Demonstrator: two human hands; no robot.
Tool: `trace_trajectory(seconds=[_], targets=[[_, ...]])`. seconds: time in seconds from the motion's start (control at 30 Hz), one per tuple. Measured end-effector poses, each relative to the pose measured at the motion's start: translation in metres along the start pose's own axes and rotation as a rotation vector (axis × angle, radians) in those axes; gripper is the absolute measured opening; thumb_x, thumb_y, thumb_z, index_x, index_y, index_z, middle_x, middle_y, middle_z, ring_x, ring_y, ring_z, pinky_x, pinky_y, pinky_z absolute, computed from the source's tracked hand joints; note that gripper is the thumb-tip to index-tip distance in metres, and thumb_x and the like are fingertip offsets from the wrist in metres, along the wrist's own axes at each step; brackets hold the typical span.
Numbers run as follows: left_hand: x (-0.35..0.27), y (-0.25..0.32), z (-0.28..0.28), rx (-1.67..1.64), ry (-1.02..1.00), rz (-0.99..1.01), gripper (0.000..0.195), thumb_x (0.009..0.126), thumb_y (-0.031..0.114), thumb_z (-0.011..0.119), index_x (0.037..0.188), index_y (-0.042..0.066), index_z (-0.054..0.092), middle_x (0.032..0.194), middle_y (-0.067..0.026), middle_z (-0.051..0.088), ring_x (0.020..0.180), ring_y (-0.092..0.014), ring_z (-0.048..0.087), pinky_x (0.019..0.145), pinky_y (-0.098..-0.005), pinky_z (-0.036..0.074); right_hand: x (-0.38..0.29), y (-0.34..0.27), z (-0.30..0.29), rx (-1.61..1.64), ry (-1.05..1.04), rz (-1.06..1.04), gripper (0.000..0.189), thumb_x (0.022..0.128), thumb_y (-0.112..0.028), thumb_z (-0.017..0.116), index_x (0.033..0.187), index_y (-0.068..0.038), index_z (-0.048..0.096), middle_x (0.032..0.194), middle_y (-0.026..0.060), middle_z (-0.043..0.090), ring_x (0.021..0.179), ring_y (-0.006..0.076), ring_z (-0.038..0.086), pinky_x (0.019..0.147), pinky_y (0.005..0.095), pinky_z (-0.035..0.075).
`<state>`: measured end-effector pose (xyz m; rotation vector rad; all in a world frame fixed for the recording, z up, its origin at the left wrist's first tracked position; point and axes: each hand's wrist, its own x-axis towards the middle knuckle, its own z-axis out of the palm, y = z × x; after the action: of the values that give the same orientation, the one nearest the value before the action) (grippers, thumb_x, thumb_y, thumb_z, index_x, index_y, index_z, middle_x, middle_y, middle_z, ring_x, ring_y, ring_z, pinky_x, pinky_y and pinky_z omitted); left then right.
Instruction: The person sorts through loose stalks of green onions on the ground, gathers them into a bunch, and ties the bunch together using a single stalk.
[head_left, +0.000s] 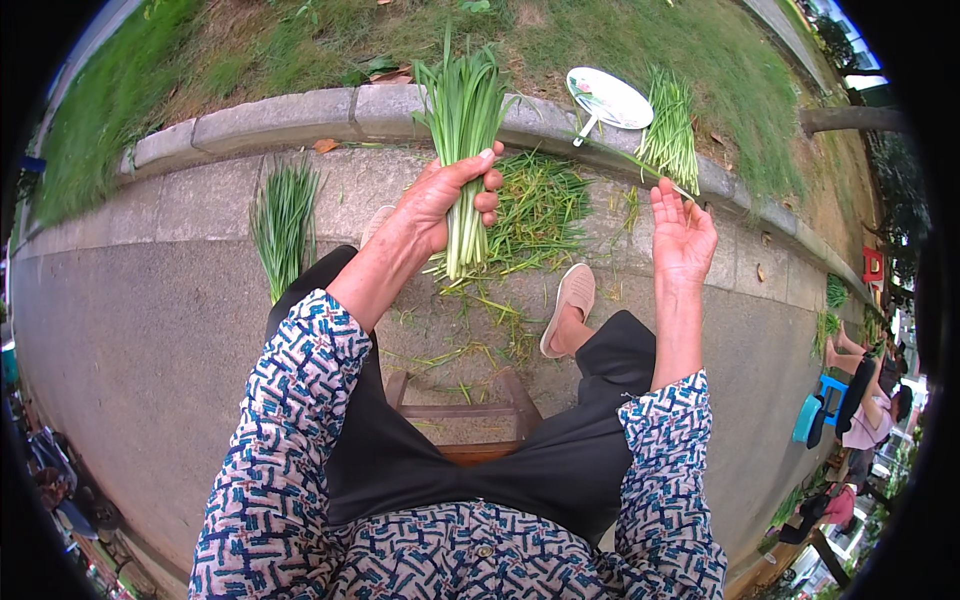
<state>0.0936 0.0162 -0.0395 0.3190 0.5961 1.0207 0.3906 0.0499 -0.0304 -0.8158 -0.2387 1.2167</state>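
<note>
My left hand is wrapped around a thick bunch of garlic chives, leaves pointing away from me and pale stem ends toward me. Out to the right, my right hand is palm up and pinches a single chive stalk between thumb and fingertips. Beyond it, a sorted bundle of chives leans on the kerb, beside a white hand fan. A loose heap of green and yellowed leaves lies on the ground below the held bunch. Another chive bundle rests at left, by my knee.
A stone kerb curves across the front, with grass behind it. My shod foot stands near the heap, and a wooden stool is under me. At far right sit other people, near a blue stool and a teal basin.
</note>
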Motion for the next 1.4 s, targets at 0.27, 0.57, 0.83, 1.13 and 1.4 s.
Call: trace_trajectory(seconds=[0.27, 0.57, 0.83, 1.13, 1.4], targets=[[-0.002, 0.000, 0.002, 0.008, -0.030, 0.009, 0.035, 0.087, 0.023, 0.057, 0.117, 0.009, 0.045, 0.073, 0.0000, 0.048, 0.053, -0.007, 0.043, 0.051, -0.0263, 0.041, -0.005, -0.007, 0.005, -0.921, 0.097, -0.264, 0.046, 0.072, -0.007, 0.062, 0.111, 0.010, 0.047, 0.115, 0.0269, 0.050, 0.109, 0.0345, 0.051, 0.096, 0.0435, 0.039], [-0.012, -0.027, 0.024, 0.401, -0.207, -0.067, 0.033, 0.085, 0.026, 0.060, 0.109, 0.005, 0.051, 0.069, 0.0005, 0.051, 0.052, -0.007, 0.048, 0.048, -0.0227, 0.043, -0.046, 0.050, 0.033, -0.706, -0.893, 0.545, 0.078, 0.075, -0.049, 0.066, 0.123, 0.006, 0.041, 0.113, 0.0212, 0.055, 0.105, 0.0275, 0.055, 0.083, 0.0401, 0.047], [-0.026, -0.054, 0.023, 0.213, -0.362, -0.444, 0.026, 0.083, 0.022, 0.063, 0.095, 0.003, 0.050, 0.074, -0.0051, 0.055, 0.059, -0.012, 0.056, 0.055, -0.0280, 0.050, -0.066, 0.074, 0.043, -0.053, -0.636, 0.666, 0.065, 0.075, -0.038, 0.067, 0.120, 0.002, 0.043, 0.104, 0.0197, 0.058, 0.089, 0.0303, 0.060, 0.080, 0.0419, 0.052], [-0.024, -0.048, 0.014, 0.612, 0.076, -0.165, 0.053, 0.069, 0.025, 0.076, 0.105, -0.001, 0.047, 0.085, -0.0099, 0.059, 0.062, -0.014, 0.060, 0.055, -0.0255, 0.051, -0.051, 0.099, 0.047, -0.086, -0.437, 0.567, 0.021, 0.081, -0.017, 0.063, 0.093, -0.006, 0.051, 0.071, 0.0030, 0.053, 0.065, 0.0155, 0.054, 0.064, 0.0348, 0.049], [-0.035, -0.051, 0.002, 1.324, 0.118, 0.227, 0.044, 0.065, 0.021, 0.069, 0.092, -0.005, 0.046, 0.076, -0.0227, 0.058, 0.075, -0.035, 0.059, 0.070, -0.0406, 0.046, -0.059, 0.119, 0.056, -0.103, -0.279, 0.466, 0.017, 0.076, -0.010, 0.062, 0.088, -0.006, 0.051, 0.070, 0.0049, 0.053, 0.064, 0.0186, 0.053, 0.067, 0.0387, 0.048]])
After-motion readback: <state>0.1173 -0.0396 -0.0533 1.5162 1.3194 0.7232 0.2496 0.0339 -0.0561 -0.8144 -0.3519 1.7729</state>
